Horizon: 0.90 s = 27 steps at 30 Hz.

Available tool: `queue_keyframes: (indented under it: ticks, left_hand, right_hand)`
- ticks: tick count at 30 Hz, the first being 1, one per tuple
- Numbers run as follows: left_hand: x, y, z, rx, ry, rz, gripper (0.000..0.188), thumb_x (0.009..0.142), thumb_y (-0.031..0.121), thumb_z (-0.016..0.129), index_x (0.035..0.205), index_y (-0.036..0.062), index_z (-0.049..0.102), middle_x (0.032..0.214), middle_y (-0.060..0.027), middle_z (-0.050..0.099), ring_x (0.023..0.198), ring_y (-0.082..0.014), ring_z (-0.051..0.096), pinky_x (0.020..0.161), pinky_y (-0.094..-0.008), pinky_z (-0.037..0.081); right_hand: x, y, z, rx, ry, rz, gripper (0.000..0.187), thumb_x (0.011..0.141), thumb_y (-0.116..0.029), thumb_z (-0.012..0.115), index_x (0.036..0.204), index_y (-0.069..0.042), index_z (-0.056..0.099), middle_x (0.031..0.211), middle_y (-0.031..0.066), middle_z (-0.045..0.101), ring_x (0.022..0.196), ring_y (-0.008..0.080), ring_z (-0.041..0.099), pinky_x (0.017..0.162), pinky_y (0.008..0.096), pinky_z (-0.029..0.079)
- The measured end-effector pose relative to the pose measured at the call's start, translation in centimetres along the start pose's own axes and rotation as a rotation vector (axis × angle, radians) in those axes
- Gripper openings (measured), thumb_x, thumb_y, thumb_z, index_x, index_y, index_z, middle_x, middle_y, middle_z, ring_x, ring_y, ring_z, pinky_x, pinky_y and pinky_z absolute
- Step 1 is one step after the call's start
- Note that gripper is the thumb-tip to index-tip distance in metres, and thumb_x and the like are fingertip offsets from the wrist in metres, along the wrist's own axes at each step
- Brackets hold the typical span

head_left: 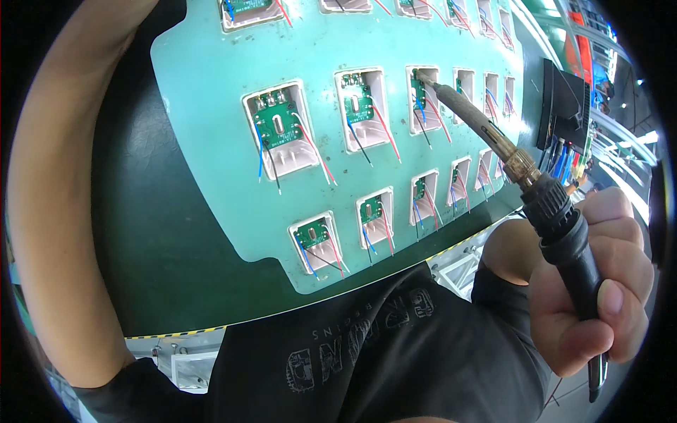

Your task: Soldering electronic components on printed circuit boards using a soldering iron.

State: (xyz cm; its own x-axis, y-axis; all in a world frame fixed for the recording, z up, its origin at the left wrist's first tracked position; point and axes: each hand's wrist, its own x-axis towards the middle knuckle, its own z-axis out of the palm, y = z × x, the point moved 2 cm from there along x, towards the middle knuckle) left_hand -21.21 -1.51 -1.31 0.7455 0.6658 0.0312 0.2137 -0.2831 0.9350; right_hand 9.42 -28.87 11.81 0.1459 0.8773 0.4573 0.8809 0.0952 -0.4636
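My right hand [599, 289] is closed around the black grip of a soldering iron [522, 169]. The iron points up and left, its tip overlapping the top of a white plastic housing [435, 116]; whether it touches the green circuit board inside cannot be made out. Similar housings sit in rows in a teal panel [201, 92]. One nearer housing [289, 161] shows its circuit board [266, 121] clearly, with solder pads along the top and blue, black, red and white wires hanging out. My left forearm [53, 190] runs up the left side; its hand is out of the picture.
The panel lies on a dark green work surface [155, 282] with yellow-black tape [185, 333] along its near edge. At the right stands a black box-like device [566, 106], with several coloured items [564, 162] beside it. Loose wire ends stick out from the housings.
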Motion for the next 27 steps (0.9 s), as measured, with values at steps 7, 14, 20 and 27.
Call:
queue_keyframes:
  ticks: [7, 14, 20, 27]
  left_hand:
    - [0.0, 0.1, -0.2, 0.005, -0.006, -0.004, 0.031, 0.103, 0.017, 0.048, 0.119, -0.006, 0.061, 0.088, -0.0044, 0.058, 0.079, -0.0111, 0.052, 0.078, -0.0228, 0.041]
    - [0.0, -0.1, -0.7, 0.011, -0.012, -0.003, 0.031, 0.102, 0.018, 0.049, 0.119, -0.0051, 0.061, 0.087, -0.0034, 0.058, 0.078, -0.0102, 0.051, 0.076, -0.0222, 0.04]
    - [0.6, 0.2, 0.0, 0.003, -0.027, 0.022, 0.031, 0.102, 0.019, 0.049, 0.118, -0.0043, 0.062, 0.086, -0.0025, 0.057, 0.078, -0.0094, 0.05, 0.075, -0.0217, 0.039]
    - [4.0, 2.1, 3.6, -0.036, -0.079, 0.135, 0.031, 0.102, 0.02, 0.049, 0.118, -0.0034, 0.062, 0.086, -0.0015, 0.057, 0.077, -0.0085, 0.049, 0.074, -0.021, 0.038]
  right_hand:
    - [0.1, -0.3, -0.2, 0.001, -0.008, 0.013, 0.034, 0.097, -0.031, 0.037, 0.111, -0.006, 0.054, 0.068, 0.0119, 0.047, 0.049, 0.0165, 0.034, 0.048, 0.0352, 0.026]
    - [0.3, -0.6, 0.1, 0.003, -0.026, 0.025, 0.033, 0.098, -0.031, 0.037, 0.112, -0.006, 0.053, 0.069, 0.0122, 0.047, 0.05, 0.0166, 0.035, 0.049, 0.0353, 0.027]
    - [0.2, -0.7, 0.1, 0.012, -0.028, 0.024, 0.033, 0.098, -0.03, 0.037, 0.113, -0.006, 0.053, 0.07, 0.0125, 0.048, 0.051, 0.0166, 0.035, 0.049, 0.0353, 0.027]
    - [0.1, -0.7, -0.5, 0.025, -0.014, 0.023, 0.033, 0.099, -0.03, 0.036, 0.114, -0.006, 0.052, 0.071, 0.0129, 0.048, 0.052, 0.0167, 0.036, 0.05, 0.0354, 0.028]
